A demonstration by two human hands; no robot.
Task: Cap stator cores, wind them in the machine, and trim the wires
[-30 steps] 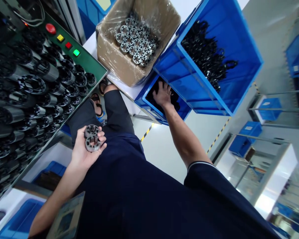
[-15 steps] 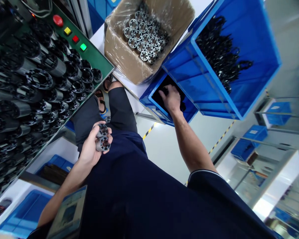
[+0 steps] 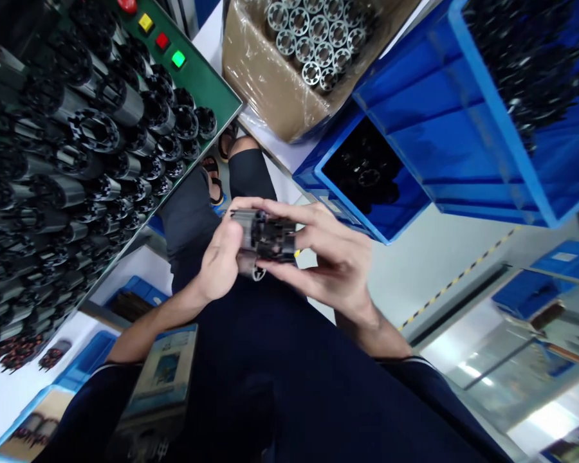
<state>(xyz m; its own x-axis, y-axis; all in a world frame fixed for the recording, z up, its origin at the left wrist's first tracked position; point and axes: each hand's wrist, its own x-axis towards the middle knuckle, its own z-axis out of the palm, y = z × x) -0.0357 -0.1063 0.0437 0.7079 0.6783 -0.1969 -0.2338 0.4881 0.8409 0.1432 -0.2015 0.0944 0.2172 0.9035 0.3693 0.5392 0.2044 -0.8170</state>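
Observation:
My left hand (image 3: 219, 260) is wrapped round silver slotted metal cores (image 3: 244, 228), held in front of my lap. From the right, my right hand (image 3: 330, 257) pinches a black plastic part (image 3: 277, 239) against the end of the cores. The black part touches the metal, though motion blur hides how far it sits on it. One more round core end (image 3: 259, 272) shows below, between the hands.
Many cores with black ends stand on the green machine table (image 3: 226, 96) at left. A carton (image 3: 270, 96) of bare metal cores is at the top. Beside it are a small blue bin (image 3: 390, 235) with black parts and a larger blue bin (image 3: 415, 122).
My right hand has come out of the small blue bin with a black part and met my left hand. The left hand has moved right and up with the cores. The view has shifted.

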